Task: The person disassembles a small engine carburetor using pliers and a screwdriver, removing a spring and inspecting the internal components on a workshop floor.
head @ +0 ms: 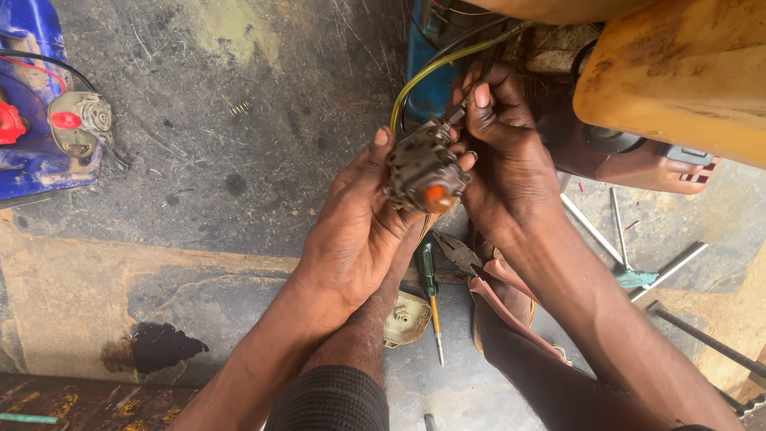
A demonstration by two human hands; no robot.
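A small grey metal carburettor (423,172), grimy and blocky, with a round orange bulb on its lower face, sits in mid-air above the dark oil-stained concrete floor (239,120). A yellowish hose (435,68) curves from its top up toward the yellow tank (686,72) at the upper right.

The left hand (355,231) reaches up from below, palm cupped around the carburettor's left side, thumb raised along its edge, gripping it firmly. The right hand (503,152) comes in from the right with its wrist bent, its fingertips pinched on a small fitting at the top of the carburettor where the hose joins.

Beneath the hands lie pliers (459,254) and a green-handled screwdriver (429,291) on the floor, near a pale gasket plate (407,318).
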